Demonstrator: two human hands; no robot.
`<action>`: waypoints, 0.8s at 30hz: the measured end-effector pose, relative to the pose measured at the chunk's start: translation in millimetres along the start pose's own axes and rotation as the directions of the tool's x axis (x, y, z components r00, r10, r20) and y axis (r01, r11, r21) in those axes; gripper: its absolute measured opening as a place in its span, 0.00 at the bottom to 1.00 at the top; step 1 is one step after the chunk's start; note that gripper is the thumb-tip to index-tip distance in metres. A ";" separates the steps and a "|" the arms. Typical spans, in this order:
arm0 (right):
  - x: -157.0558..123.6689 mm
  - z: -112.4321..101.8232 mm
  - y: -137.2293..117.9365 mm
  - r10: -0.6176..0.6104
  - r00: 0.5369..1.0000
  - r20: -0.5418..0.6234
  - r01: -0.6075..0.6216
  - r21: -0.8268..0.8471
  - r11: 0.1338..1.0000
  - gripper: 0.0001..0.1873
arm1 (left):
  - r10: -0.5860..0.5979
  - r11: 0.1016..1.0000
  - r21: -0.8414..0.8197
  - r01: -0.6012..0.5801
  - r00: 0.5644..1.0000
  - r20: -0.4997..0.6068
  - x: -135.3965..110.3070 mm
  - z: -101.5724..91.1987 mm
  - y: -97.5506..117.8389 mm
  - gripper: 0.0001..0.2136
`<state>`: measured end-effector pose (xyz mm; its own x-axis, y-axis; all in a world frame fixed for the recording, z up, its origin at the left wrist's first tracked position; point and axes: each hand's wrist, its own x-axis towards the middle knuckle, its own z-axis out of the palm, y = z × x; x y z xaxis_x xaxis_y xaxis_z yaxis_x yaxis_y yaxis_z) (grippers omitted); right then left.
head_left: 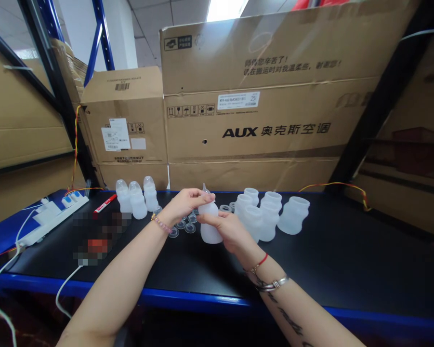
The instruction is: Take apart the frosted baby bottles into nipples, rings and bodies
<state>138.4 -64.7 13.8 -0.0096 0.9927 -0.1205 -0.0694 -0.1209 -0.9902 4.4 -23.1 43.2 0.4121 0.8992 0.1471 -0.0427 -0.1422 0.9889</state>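
A frosted white baby bottle (211,236) stands upright at the middle of the black tabletop, between my two hands. My right hand (229,229) is closed around its body from the right. At its top, my left hand (188,205) pinches the collar area below a clear nipple (204,187) that points up; the fingers partly hide the collar. Small clear round nipple pieces (190,227) lie on the table behind and left of this bottle. To the right, several frosted bottles without tops (269,219) stand together, one (294,215) at the group's right edge.
Three capped bottles (138,205) stand at the back left. Near them are a red marker (105,205), a pixelated object (101,241) with a white cable and a power strip (54,221). Large cardboard boxes (253,159) back the table; its blue edge (202,299) runs in front.
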 end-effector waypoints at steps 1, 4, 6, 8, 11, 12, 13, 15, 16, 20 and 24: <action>-0.6 0.0 -0.5 0.008 1.000 0.009 -0.008 0.001 1.000 0.09 | -0.007 1.000 0.009 0.007 1.000 -0.009 0.0 1.4 -0.5 0.24; -3.1 0.8 -2.3 0.008 1.000 0.018 -0.008 -0.002 1.000 0.08 | -0.014 0.998 0.055 0.016 0.999 -0.034 -0.3 3.1 -1.3 0.26; -3.5 1.7 -2.1 0.005 1.000 0.008 -0.005 -0.012 1.000 0.08 | -0.012 0.995 0.103 0.017 0.999 -0.048 -0.9 3.1 -1.7 0.26; -2.2 2.7 0.3 0.001 1.000 -0.005 -0.001 -0.021 1.000 0.08 | -0.002 0.986 0.168 0.014 0.998 -0.070 -1.4 3.0 -2.7 0.26; 1.4 3.9 6.6 -0.028 0.999 -0.021 0.027 -0.054 0.998 0.08 | 0.039 0.954 0.299 0.013 0.985 -0.166 -1.4 3.4 -6.1 0.27; 2.3 4.1 8.7 -0.049 0.998 -0.026 0.047 -0.078 0.996 0.09 | 0.053 0.941 0.339 0.019 0.978 -0.204 -1.3 3.6 -7.4 0.27; 2.9 4.2 10.4 -0.074 0.997 -0.032 0.070 -0.107 0.992 0.10 | 0.064 0.929 0.370 0.028 0.970 -0.234 -1.1 4.0 -8.5 0.28; 2.9 3.7 12.4 -0.128 0.991 -0.044 0.119 -0.163 0.979 0.11 | 0.063 0.923 0.383 0.038 0.966 -0.250 -0.9 4.5 -9.2 0.28; 2.6 3.1 12.7 -0.153 0.987 -0.052 0.141 -0.187 0.972 0.12 | 0.043 0.938 0.345 0.039 0.973 -0.227 -1.0 4.5 -8.6 0.27; 0.9 0.1 10.8 -0.162 0.984 -0.075 0.146 -0.191 0.971 0.14 | -0.060 0.996 -0.068 0.063 0.997 0.044 -2.9 -0.8 -0.1 0.23; 0.6 -0.5 9.1 -0.125 0.990 -0.065 0.116 -0.127 0.985 0.15 | -0.088 0.955 -0.263 0.139 0.976 0.197 -3.4 -15.3 6.7 0.20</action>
<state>138.2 -65.2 4.7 0.0641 0.9979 -0.0005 0.0568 -0.0042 -0.9984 -11.2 -20.8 49.6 0.5850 0.8093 0.0522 -0.2229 0.0986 0.9698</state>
